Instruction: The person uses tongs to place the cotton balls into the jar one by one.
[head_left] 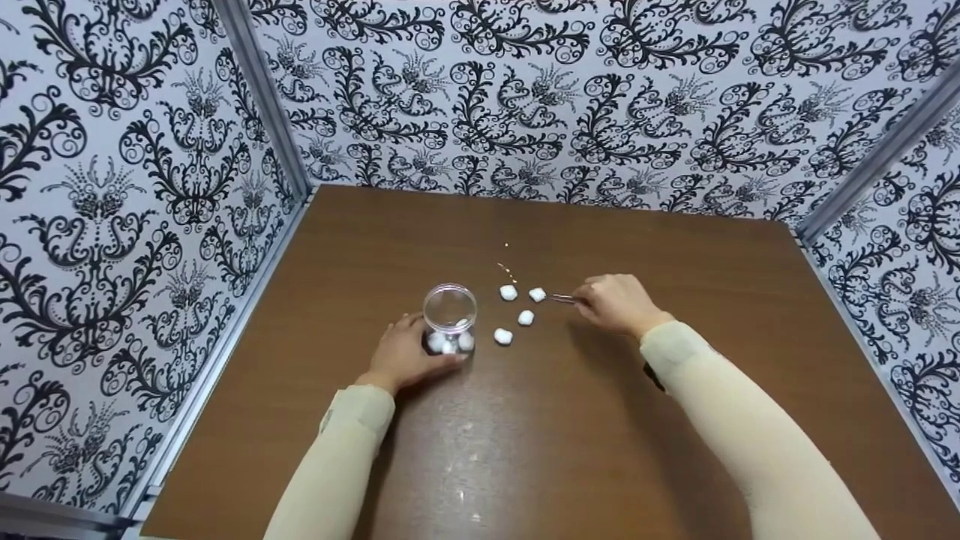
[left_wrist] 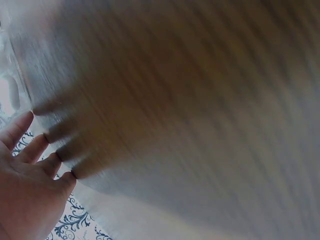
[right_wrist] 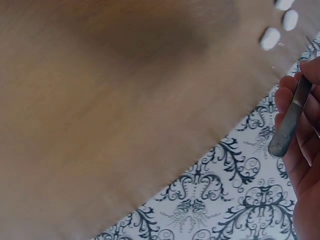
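Note:
My left hand (head_left: pixel 409 351) holds a clear plastic jar (head_left: pixel 450 307) standing on the table, its thumb in front and its fingers on the far side. White cotton-like balls (head_left: pixel 448 345) lie inside the jar. In the right wrist view, my right hand (right_wrist: pixel 305 125) grips a metal fork (right_wrist: pixel 290 122), its handle end towards the camera and its tines past the fingers. The head view has the fork's tip at a white ball (head_left: pixel 538 295), seemingly touching it. Three other white balls lie nearby, such as the nearest one (head_left: pixel 503 337), between jar and fork.
The brown wooden table (head_left: pixel 570 450) has small bright specks (head_left: pixel 508 271) behind the balls, perhaps reflections. Walls with a black-and-white scroll pattern (head_left: pixel 525 97) close off the back and sides. Metal posts (head_left: pixel 270 97) stand at the corners.

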